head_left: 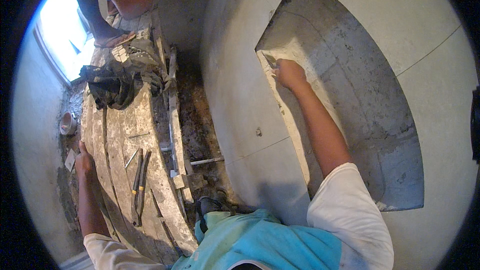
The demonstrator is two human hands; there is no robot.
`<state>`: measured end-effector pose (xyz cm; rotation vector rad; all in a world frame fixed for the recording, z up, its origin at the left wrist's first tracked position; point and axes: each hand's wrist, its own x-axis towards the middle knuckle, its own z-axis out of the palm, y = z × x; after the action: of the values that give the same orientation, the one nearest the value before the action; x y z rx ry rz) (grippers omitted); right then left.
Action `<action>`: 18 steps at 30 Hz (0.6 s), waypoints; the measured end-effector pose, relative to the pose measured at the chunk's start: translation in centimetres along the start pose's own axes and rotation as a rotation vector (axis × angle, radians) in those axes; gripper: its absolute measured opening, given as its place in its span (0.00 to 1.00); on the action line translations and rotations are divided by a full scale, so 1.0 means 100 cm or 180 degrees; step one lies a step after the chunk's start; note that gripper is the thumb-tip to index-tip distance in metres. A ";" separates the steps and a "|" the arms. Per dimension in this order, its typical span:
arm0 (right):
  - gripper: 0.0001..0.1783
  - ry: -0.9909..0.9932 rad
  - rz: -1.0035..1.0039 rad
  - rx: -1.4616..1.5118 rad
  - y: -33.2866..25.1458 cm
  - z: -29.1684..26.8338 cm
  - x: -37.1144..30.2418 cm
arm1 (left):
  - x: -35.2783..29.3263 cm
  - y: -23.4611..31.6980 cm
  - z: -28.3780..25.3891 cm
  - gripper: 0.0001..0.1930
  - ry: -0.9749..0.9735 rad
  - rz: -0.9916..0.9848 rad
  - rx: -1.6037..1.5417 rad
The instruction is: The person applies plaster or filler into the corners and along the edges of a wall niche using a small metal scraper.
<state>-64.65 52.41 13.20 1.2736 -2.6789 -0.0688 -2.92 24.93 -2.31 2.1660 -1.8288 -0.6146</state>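
My right hand (290, 74) is closed on a small metal scraper (270, 60). Its blade meets the left edge of a grey recessed patch (350, 80) in the tiled wall. Pale, smooth filler (276, 83) lines that edge below and around the hand. Low on the left, my left hand (86, 162) has its thumb pointing up beside the plank platform. A pale flat piece (70, 160) juts out next to it and seems gripped, though most of the fingers are hidden.
Long-handled pliers (139, 188) and loose metal rods (131, 158) lie on the wooden planks (117, 142). Farther back are a dark crumpled cloth (117, 87), another person's sandalled foot (114, 37) and an orange bucket (135, 1). A white cup (68, 123) stands by the left wall.
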 end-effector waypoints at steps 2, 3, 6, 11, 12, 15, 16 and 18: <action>0.15 -0.0123 -0.0013 0.0121 0.005 -0.021 0.001 | 0.007 -0.009 0.002 0.46 0.0032 0.0002 0.0039; 0.15 -0.0189 -0.0010 0.0178 0.006 -0.031 0.002 | 0.009 -0.011 0.003 0.46 0.0024 0.0016 0.0066; 0.17 -0.0080 0.0082 0.0023 0.007 -0.018 0.010 | 0.014 -0.014 0.009 0.46 0.0088 0.0285 0.0220; 0.19 -0.0305 0.0082 -0.0004 0.007 -0.017 0.002 | -0.010 0.013 -0.006 0.46 0.0007 -0.0015 -0.0085; 0.19 -0.0215 0.0051 0.0123 0.011 -0.026 0.005 | -0.010 0.011 -0.006 0.46 0.0013 -0.0003 -0.0074; 0.18 -0.0096 0.0080 0.0070 0.015 -0.049 0.024 | -0.009 0.006 -0.009 0.46 -0.0092 -0.0122 -0.0035; 0.18 -0.0141 0.0072 0.0062 0.014 -0.057 0.029 | -0.008 0.005 -0.010 0.46 -0.0148 -0.0184 -0.0025; 0.17 -0.0228 0.0080 0.0032 0.013 -0.069 0.035 | -0.018 0.021 -0.007 0.46 0.0117 -0.0065 -0.0007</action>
<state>-66.62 50.76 20.57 1.2634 -2.7582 -0.0994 -4.70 26.21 -0.46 2.1824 -1.7888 -0.5771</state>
